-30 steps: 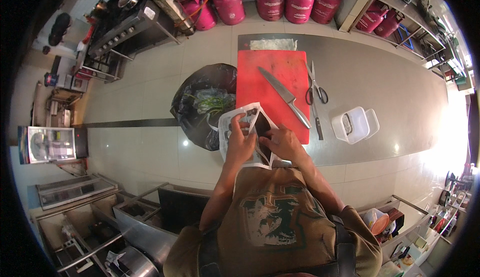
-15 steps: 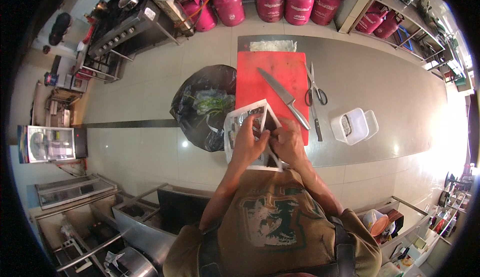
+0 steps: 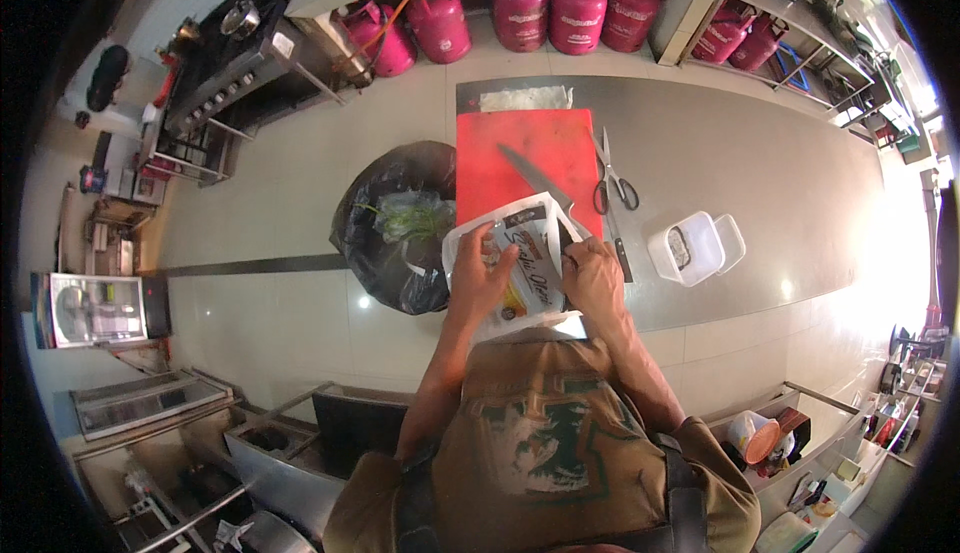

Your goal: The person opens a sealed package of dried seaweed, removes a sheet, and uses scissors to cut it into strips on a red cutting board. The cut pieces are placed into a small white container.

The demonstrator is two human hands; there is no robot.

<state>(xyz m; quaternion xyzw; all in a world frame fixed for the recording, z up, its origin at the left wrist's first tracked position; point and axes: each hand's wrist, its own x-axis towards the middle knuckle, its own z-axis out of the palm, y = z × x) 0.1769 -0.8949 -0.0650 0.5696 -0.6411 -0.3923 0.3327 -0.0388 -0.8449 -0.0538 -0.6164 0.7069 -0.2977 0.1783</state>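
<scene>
A printed pouch (image 3: 535,283) was held close before the person's waist, over the near end of the red cutting board (image 3: 525,138). Its printed face was turned up, and its dark opening lay along the right side, facing right. The long axis seemed to run away from the body, the far end leaning a little left. The left hand (image 3: 478,288) gripped the left part, pinching it with the thumb laid across the print. The right hand (image 3: 597,278) had its fingers bent and bunched at the opening; whether they pinched the wall or something inside could not be told. The pouch's contents were hidden, and its lower edge was hard to separate from the shirt (image 3: 540,373). The large knife (image 3: 530,168) pointed away and left, its handle partly covered by pouch and hand. Scissors (image 3: 610,171) lay on the tabletop (image 3: 760,173), tips away from the person.
</scene>
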